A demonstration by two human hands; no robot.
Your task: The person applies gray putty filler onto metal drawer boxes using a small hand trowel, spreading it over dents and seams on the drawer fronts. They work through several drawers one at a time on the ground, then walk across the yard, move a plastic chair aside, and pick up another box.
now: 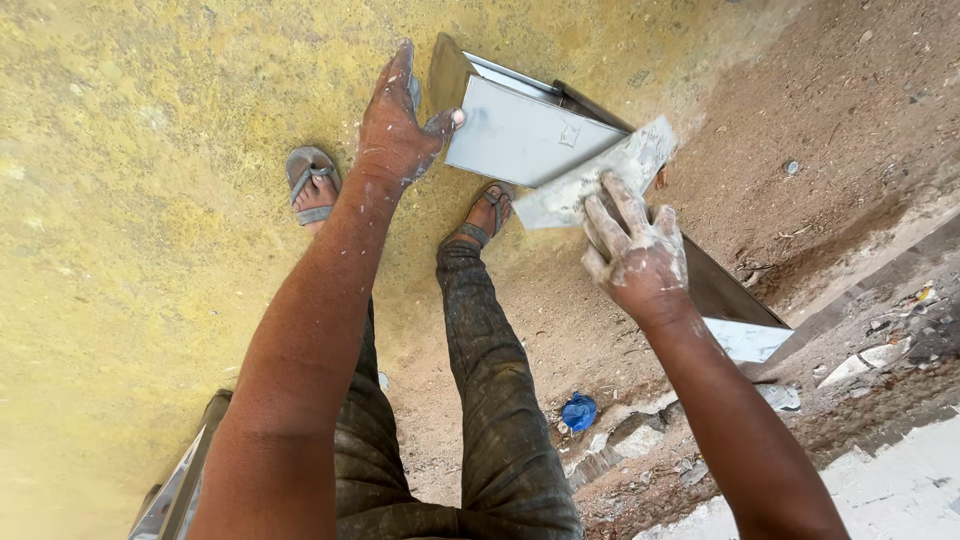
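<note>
A rough yellow plastered wall point(120, 200) fills the left of the head view and runs into bare brown dirt ground point(850, 120) on the right, with a pale concrete edge point(900, 480) at the lower right. Down below are the person's two sandalled feet point(312, 180) and dark, dusty trousers point(500, 420); a crumpled blue scrap point(578, 411) lies on the dirt among grey rubble point(630, 440), and a metal frame corner point(175, 490) shows at the lower left. The left hand point(400, 125), smeared with white, grips the upper left corner of a grey metal panel point(525, 130), thumb over its face. Just right of it, the right hand point(635, 250) presses spread fingers flat on a putty-coated scraping pad point(600, 180), which lies against the panel's lower right edge.
</note>
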